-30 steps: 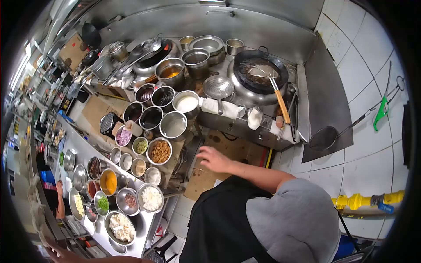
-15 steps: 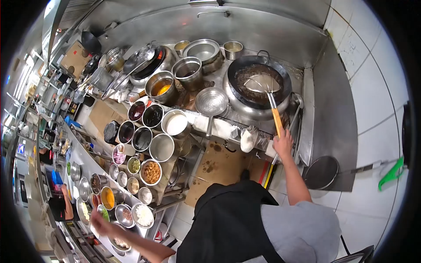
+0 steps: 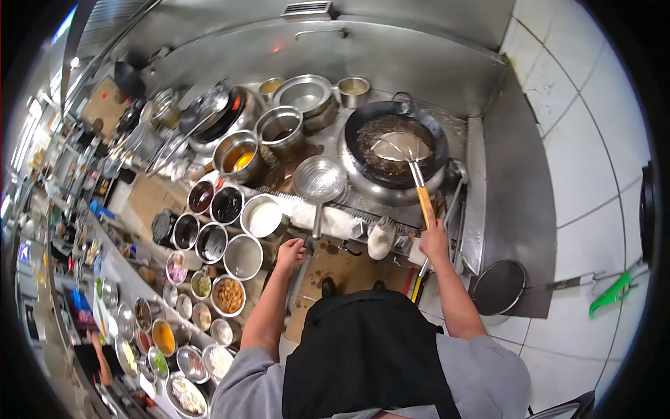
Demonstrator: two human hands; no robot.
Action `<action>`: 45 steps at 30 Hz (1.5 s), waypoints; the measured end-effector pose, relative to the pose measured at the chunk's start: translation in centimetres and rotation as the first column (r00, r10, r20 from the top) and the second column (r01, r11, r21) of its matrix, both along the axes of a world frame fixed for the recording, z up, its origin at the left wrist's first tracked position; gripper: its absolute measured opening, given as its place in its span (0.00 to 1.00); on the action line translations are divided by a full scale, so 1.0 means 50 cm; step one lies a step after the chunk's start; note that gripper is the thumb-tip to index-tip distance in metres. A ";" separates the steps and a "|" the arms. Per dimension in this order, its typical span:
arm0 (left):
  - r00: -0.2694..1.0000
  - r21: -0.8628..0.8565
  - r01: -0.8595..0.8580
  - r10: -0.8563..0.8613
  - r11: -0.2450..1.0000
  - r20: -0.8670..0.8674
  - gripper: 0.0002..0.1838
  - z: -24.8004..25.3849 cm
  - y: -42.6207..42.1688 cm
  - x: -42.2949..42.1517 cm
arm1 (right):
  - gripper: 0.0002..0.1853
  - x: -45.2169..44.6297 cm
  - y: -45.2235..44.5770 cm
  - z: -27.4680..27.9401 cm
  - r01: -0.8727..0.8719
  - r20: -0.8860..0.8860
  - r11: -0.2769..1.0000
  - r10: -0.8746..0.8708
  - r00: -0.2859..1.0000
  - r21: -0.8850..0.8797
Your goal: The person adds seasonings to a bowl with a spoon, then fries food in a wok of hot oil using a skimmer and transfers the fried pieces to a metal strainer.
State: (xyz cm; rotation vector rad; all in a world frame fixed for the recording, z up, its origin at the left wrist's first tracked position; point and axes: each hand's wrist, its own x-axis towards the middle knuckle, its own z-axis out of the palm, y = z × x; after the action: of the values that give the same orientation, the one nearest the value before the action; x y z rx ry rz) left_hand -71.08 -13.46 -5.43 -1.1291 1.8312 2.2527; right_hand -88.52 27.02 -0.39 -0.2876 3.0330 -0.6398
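Right hand (image 3: 435, 241) clamping on wooden handle (image 3: 424, 201) | wire-mesh strainer (image 3: 406, 146) lying over wok (image 3: 430, 126) | left hand (image 3: 290, 257) hovering, fingers curling, closure unclear | gripping firmly should be steadying the mesh

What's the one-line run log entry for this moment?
right hand: gripping wooden handle of mesh strainer | strainer head: in black wok | left hand: curled, near perforated ladle, nothing visibly held

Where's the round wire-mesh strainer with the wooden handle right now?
Right of centre in the head view, the strainer rests inside the round black wok, its wooden handle in the right hand.
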 end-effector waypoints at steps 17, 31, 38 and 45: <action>0.906 0.052 -0.220 0.184 0.974 0.381 0.15 -0.309 -0.085 -0.249 | 0.36 -0.097 -0.059 0.141 0.467 0.427 0.480 -0.199 0.882 -0.743; 0.952 0.185 -0.245 0.200 0.952 0.231 0.09 -0.317 -0.109 -0.201 | 0.32 -0.060 -0.109 0.135 0.633 0.617 0.025 0.252 0.745 -0.774; 0.922 0.098 -0.329 0.297 0.939 0.251 0.06 -0.275 -0.099 -0.205 | 0.37 0.013 -0.108 0.188 0.452 0.491 0.454 -0.035 0.870 -0.768; 0.935 0.175 -0.347 0.326 0.921 0.138 0.07 -0.247 -0.095 -0.179 | 0.37 0.090 -0.138 0.235 0.306 0.378 0.527 0.031 0.925 -0.793</action>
State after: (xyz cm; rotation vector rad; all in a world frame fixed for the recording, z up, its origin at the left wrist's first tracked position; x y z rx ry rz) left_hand -80.04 -18.20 -17.79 -1.5938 1.4259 2.4214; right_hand -84.00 20.10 11.38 0.0832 2.1598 -1.9268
